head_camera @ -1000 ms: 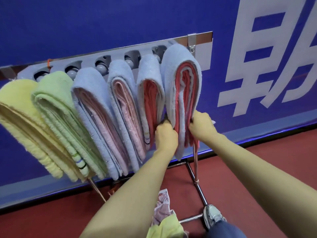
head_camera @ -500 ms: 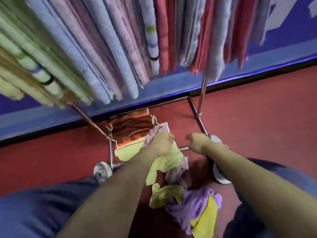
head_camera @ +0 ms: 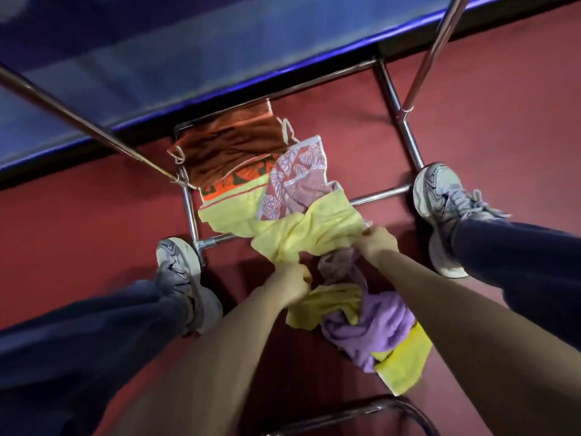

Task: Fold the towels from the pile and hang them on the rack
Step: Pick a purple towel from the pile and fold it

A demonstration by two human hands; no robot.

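Observation:
A pile of towels lies on the red floor between my feet. On top is a pale yellow towel (head_camera: 301,229). My left hand (head_camera: 294,278) grips its near edge, and my right hand (head_camera: 375,243) grips its right corner. Under it lie a pink leaf-patterned towel (head_camera: 297,177), an orange and brown towel (head_camera: 229,149), a purple towel (head_camera: 380,325) and a bright yellow towel (head_camera: 405,363). Only the rack's base bars (head_camera: 399,121) and slanted poles (head_camera: 88,127) show. The hung towels are out of view.
My two grey shoes (head_camera: 179,265) (head_camera: 440,196) stand on either side of the pile, against the rack's base. A blue wall panel (head_camera: 188,58) runs along the back. A dark curved metal frame (head_camera: 361,413) sits at the bottom edge.
My hands left the towels hung on the rack and dropped to the floor pile. The view tilted down with them. Both hands now hold the pale yellow towel.

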